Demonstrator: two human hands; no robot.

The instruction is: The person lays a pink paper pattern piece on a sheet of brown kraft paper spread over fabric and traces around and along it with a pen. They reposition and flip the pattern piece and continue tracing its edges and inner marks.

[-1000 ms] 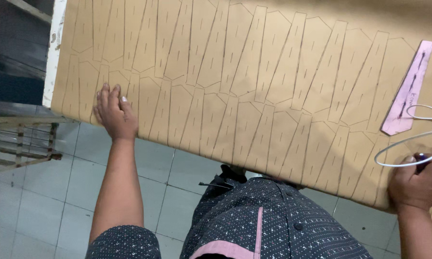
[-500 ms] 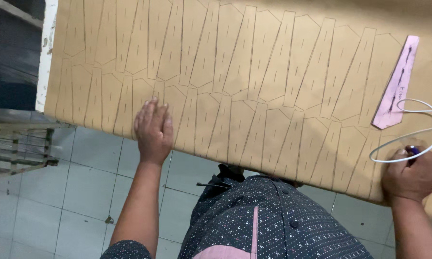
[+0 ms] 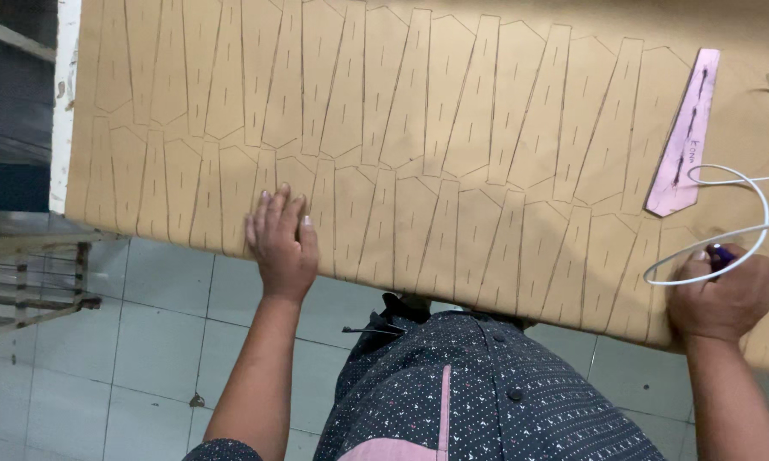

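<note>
A large sheet of brown paper covers the table, drawn all over with rows of long tapered outlines. My left hand lies flat on its near edge, fingers together and palm down. At the right, my right hand is closed around a dark purple pen-like tool, its tip on the paper. A white cord loops over the paper just above that hand. A pink tapered template lies on the sheet beyond the cord.
The table's white left edge runs along the sheet. Below it is a grey tiled floor and a wooden frame at the left. My dark patterned shirt presses against the near edge.
My left hand has slid to the right along the near edge of the paper. My right hand has kept its grip on the tool in the same area.
</note>
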